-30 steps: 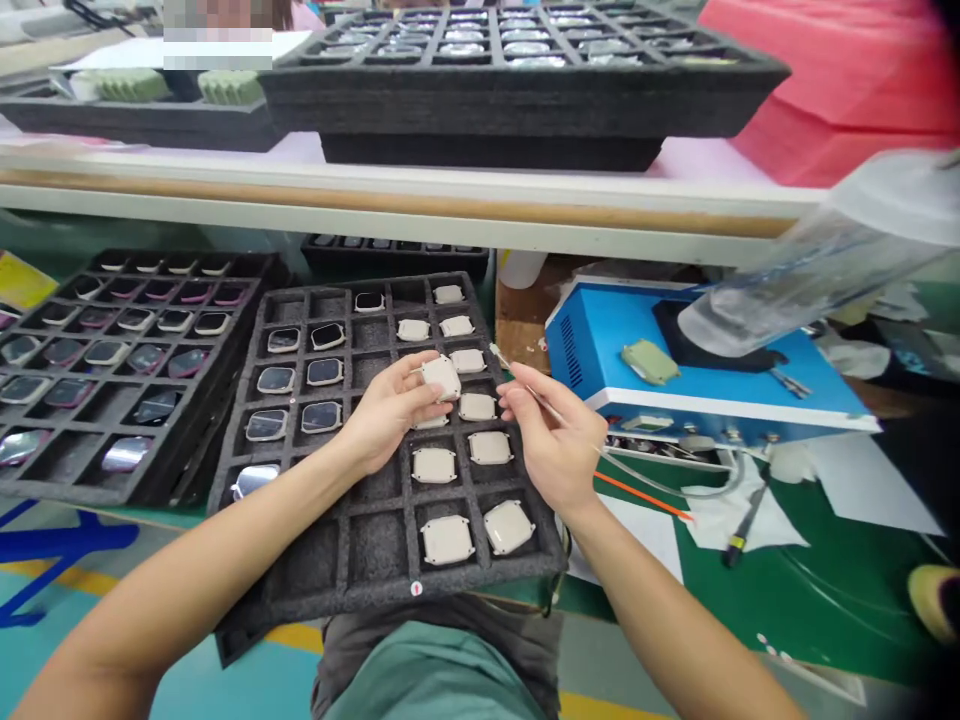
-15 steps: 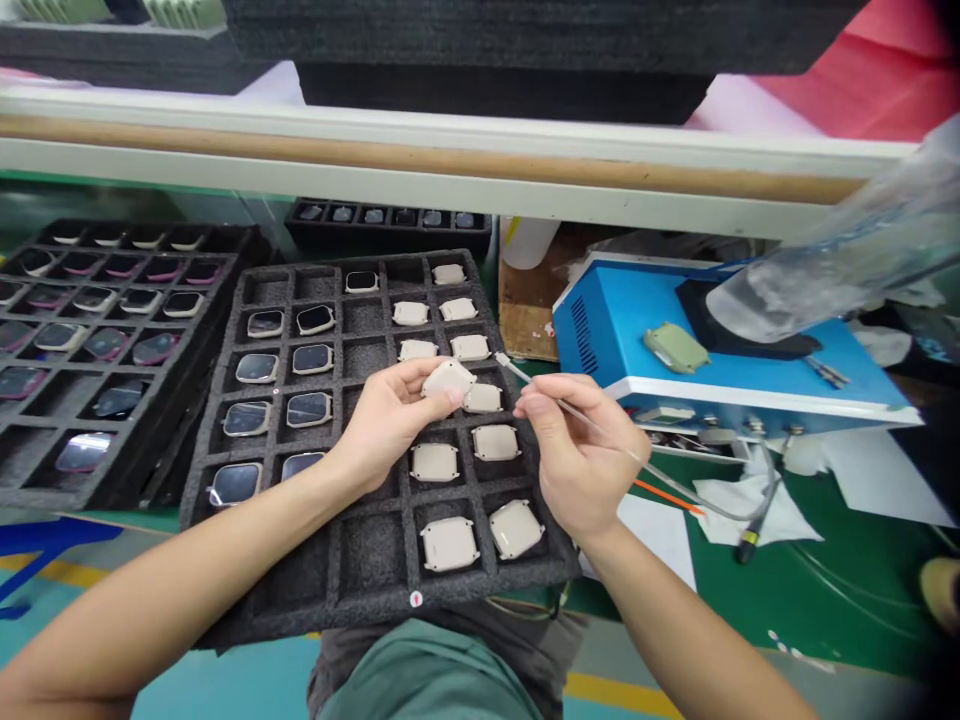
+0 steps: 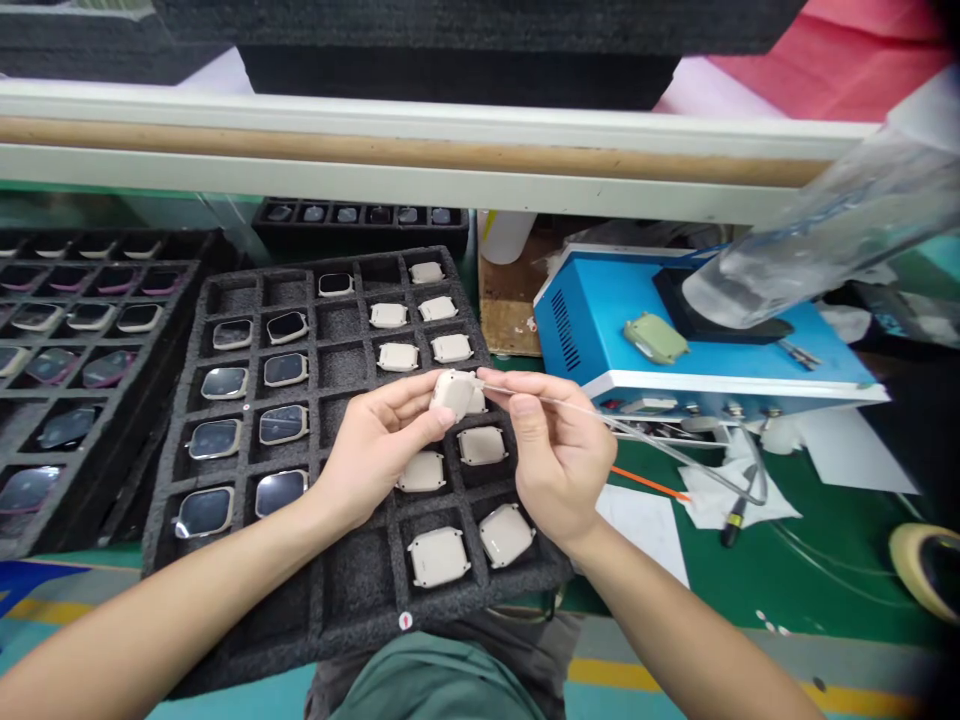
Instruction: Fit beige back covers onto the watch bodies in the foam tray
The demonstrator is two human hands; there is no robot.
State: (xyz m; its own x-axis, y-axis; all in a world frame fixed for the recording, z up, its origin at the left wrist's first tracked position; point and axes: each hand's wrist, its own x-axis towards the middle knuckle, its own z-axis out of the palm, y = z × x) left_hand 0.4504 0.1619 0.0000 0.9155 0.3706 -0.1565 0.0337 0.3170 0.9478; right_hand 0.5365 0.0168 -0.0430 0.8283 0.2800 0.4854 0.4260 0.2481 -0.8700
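Note:
My left hand point(image 3: 382, 430) pinches a cream watch case point(image 3: 451, 393) between thumb and fingers, above a black foam tray point(image 3: 352, 640). From the right, my right hand point(image 3: 559, 450) grips a thin cable point(image 3: 660, 440), its tip at the side of the held case; whether the two touch I cannot tell. More cream cases, such as one at the near edge point(image 3: 439, 557), lie in the tray's right compartments. Watches with dark screens point(image 3: 283, 425) fill several compartments on the left. Part of a case directly beneath the held one is hidden.
A blue box-shaped device point(image 3: 600, 350) stands at the right, with a green watch case point(image 3: 655, 338) and a clear plastic tube point(image 3: 810, 240) on it. Another foam tray of watches point(image 3: 112, 440) lies left. A white shelf edge point(image 3: 375, 170) crosses behind. A tape roll point(image 3: 930, 570) sits far right.
My right hand has brought the cable tip leftward to the held watch case. My left hand has turned the case to a new angle. The whole view has shifted slightly.

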